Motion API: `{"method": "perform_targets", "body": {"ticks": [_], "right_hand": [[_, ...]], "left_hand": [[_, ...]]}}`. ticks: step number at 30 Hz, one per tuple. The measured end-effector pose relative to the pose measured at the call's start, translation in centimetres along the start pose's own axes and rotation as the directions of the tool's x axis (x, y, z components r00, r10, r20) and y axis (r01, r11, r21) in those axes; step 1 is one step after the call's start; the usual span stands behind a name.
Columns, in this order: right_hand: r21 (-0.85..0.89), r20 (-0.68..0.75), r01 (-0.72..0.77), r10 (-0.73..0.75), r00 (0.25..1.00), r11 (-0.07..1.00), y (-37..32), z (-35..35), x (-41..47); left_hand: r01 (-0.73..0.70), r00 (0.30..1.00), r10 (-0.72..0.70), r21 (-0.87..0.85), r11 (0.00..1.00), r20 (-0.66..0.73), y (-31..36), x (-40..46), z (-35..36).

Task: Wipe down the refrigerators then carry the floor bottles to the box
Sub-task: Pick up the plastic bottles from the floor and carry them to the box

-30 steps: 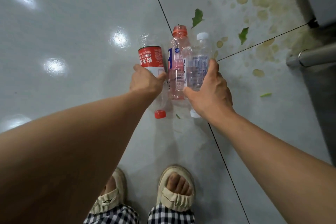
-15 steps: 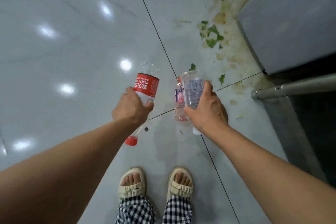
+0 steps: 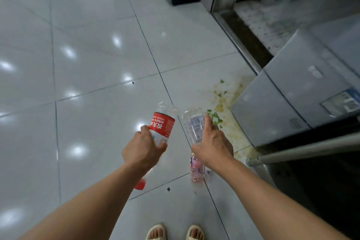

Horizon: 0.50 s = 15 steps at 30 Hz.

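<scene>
glossy white floor tiles (image 3: 93,49) with dark grout lines run under you, ceiling lights glinting on them. your left hand (image 3: 143,147) grips a red-label bottle (image 3: 160,123) upside down, its base pointing to 12 o'clock and its red cap (image 3: 140,184) hanging at 6 o'clock below your wrist. your right hand (image 3: 211,144) is curled round a clear bottle (image 3: 193,123), also base up, and a pink bottle (image 3: 195,169) shows just under that wrist; you cannot tell whether the hand holds the pink one too. at 2 o'clock of the hands, green leaf scraps (image 3: 215,116) and yellowish stains lie on the tiles, beside a grey fridge (image 3: 292,93) at 3 o'clock. your sandalled feet (image 3: 175,233) stand at 6 o'clock.
</scene>
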State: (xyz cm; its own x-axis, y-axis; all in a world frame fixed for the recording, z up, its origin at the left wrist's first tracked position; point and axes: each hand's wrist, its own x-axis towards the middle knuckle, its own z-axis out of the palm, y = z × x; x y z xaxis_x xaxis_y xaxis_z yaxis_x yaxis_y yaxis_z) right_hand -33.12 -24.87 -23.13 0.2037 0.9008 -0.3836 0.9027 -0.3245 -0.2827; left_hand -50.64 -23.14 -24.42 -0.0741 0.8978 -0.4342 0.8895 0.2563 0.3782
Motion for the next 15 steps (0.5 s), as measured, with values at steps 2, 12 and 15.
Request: {"method": "perform_targets", "body": {"ticks": [2, 12, 15], "right_hand": [[-0.010, -0.013, 0.011, -0.011, 1.000, 1.000, -1.7, -3.7, -1.4], [-0.086, -0.123, 0.132, -0.142, 0.982, 0.988, -9.3, -18.2, -9.2], [-0.095, -0.164, 0.160, -0.174, 0.971, 0.983, -11.3, -21.0, -11.0]], "left_hand": [[-0.015, 0.999, 0.015, -0.002, 1.000, -0.038, 0.8, -1.6, -3.7], [-0.116, 0.960, 0.135, 0.091, 0.989, -0.246, 3.3, -8.3, -21.5], [-0.128, 0.938, 0.157, 0.113, 0.985, -0.308, 3.4, -10.1, -25.8]]}}
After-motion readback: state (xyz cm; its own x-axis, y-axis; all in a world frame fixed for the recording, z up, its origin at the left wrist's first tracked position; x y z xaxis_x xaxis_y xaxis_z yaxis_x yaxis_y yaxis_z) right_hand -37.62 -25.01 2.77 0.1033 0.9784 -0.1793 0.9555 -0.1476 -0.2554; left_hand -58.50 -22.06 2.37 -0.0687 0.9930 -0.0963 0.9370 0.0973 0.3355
